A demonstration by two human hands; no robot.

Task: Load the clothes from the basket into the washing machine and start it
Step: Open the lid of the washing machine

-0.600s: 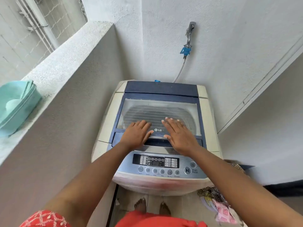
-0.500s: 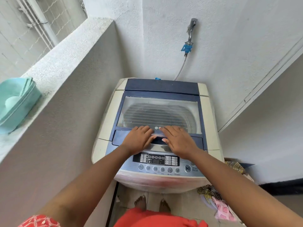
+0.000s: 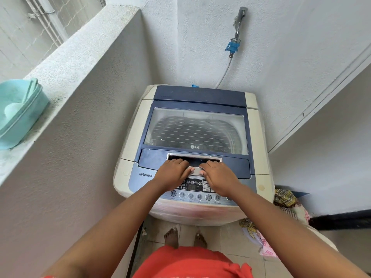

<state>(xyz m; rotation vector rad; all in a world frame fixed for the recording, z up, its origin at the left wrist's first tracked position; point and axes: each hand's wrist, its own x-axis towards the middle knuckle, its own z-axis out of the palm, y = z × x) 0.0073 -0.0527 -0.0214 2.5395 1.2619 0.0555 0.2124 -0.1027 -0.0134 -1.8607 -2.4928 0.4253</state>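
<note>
Blue rigid lid point(image 3: 195, 125) of the washing machine point(image 3: 132, 137): we are hooking our left hand point(image 3: 172, 173) and right hand point(image 3: 218, 177) into its handle recess point(image 3: 194, 158), fingers curled, judging it light

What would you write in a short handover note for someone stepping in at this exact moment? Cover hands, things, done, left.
Left hand and right hand: fingers hooked in the lid handle recess.
Washing machine: lid shut.
Clothes: heaped on the floor to the right.
Done: nothing loaded.
Left: lift the lid, load the clothes, close, press start on the control panel.
</note>
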